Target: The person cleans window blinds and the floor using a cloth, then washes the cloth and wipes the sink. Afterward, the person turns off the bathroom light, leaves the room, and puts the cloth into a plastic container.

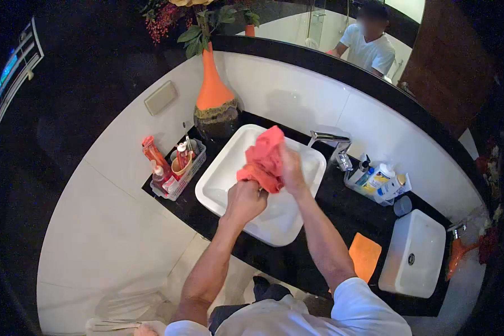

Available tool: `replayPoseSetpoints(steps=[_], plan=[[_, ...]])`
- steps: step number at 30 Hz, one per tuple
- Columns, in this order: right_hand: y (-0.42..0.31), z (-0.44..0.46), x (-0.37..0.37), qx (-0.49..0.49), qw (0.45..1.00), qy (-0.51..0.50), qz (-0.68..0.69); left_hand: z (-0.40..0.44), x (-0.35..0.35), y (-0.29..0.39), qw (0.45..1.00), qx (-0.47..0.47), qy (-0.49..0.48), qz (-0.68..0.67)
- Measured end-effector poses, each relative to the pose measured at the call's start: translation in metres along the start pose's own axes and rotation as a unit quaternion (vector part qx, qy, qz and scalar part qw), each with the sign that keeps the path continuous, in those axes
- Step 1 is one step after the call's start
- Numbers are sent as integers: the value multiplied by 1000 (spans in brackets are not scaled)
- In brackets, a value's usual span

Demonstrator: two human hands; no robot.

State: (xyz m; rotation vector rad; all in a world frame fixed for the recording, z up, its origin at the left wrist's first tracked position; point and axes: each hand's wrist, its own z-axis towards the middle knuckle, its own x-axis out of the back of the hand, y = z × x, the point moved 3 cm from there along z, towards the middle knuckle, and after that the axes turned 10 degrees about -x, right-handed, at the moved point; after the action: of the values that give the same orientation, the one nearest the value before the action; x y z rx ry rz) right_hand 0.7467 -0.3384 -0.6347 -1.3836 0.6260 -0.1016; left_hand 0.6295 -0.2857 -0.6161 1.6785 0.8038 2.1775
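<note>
A bunched coral-pink cloth is held up over the white sink basin. My left hand is closed in a fist around the cloth's lower end. At its right side, my right hand is pressed against the cloth and wrapped round it, somewhat smeared by motion. Some of its fingers are hidden behind the fabric. The chrome faucet stands behind the basin, to the right of the cloth.
An orange vase with flowers stands behind the basin. Baskets of toiletries sit left and right. A folded orange cloth lies on the black counter near a second sink. A mirror spans the wall.
</note>
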Motion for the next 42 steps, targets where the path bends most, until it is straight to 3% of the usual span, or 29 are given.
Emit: replayPoseSetpoints(steps=[1, 2, 4, 6, 7, 9, 10, 11, 12, 13, 14, 15, 17, 19, 20, 21, 23, 24, 25, 26, 27, 28, 30, 31, 33, 35, 36, 38, 42], plan=[[-2, -4, 7, -56, 997, -4, 56, 4, -17, -35, 1000, 2, 5, 2], [13, -17, -11, 116, 980, 26, -162, 9, -52, -82, 984, -145, 92, 40], [25, -29, -22, 277, 887, 46, -368, 0, -62, -85, 940, -282, 179, 76], [29, -23, -12, 147, 910, 14, -388, -4, -12, -17, 974, -136, -83, 161], [30, -14, 5, 7, 953, -34, -302, -4, 2, -5, 955, -57, -208, 203], [33, -3, 38, -285, 952, -36, -109, -11, 20, -19, 991, -22, -112, 75], [20, -15, 11, -138, 981, -12, -138, -15, 25, -31, 987, 23, 4, -157], [5, -21, -16, -35, 961, -66, -266, -27, 16, -44, 915, 74, 114, -379], [-11, -30, -43, 94, 908, -91, -398, -29, -27, -74, 946, -46, 185, -261], [-26, -40, -70, 220, 841, -87, -487, -28, -8, -31, 951, -86, 240, -173], [-38, -30, -73, 265, 868, -122, -401, -36, -15, -26, 855, -90, 233, -454], [-50, -17, -74, 305, 886, -157, -313, -42, -23, -22, 682, -87, 203, -697], [-72, 13, -83, 319, 911, -248, 85, -37, -18, -14, 740, -74, 217, -632], [-80, 26, -96, 228, 827, -305, 414, -32, -9, -4, 834, -39, 244, -493], [-79, 30, -105, 125, 728, -322, 592, -28, -2, 3, 871, -21, 259, -416], [-69, 29, -115, 123, 728, -326, 590, -22, 5, 8, 902, -4, 271, -336], [-36, 8, -128, 57, 612, -421, 667, -16, 17, 17, 646, -109, 360, -664], [-27, -4, -131, 34, 569, -446, 690, -23, 21, 2, 831, -90, 402, -375], [-26, -18, -130, -26, 678, -405, 613, -29, 21, -10, 917, -62, 391, -43], [-21, -29, -125, -85, 772, -353, 522, -32, 30, -3, 896, -32, 331, 294], [-3, -26, -104, -84, 773, -351, 522, -40, 40, 2, 897, -33, 330, 292], [21, -13, -73, -4, 787, -387, 480, -45, 68, 32, 953, -14, 188, 237], [37, -10, -60, 77, 793, -413, 442, -49, 32, 20, 939, -137, 313, 48], [37, -13, -63, 80, 810, -321, 484, -42, 19, 22, 941, -135, 306, 44], [33, -23, -71, 84, 824, -223, 513, -33, 12, 12, 843, 72, 491, -207], [36, -41, -87, 184, 960, -69, 201, -29, 20, -2, 840, 43, 494, -219], [41, -53, -100, 218, 975, 23, 37, -25, 22, -24, 855, 69, 477, -192], [35, -63, -122, 106, 984, 99, -100, -22, 25, -64, 853, 114, 471, -195], [31, -100, -64, 85, 995, 15, -48, -29, 39, -99, 838, 127, 483, -221]])
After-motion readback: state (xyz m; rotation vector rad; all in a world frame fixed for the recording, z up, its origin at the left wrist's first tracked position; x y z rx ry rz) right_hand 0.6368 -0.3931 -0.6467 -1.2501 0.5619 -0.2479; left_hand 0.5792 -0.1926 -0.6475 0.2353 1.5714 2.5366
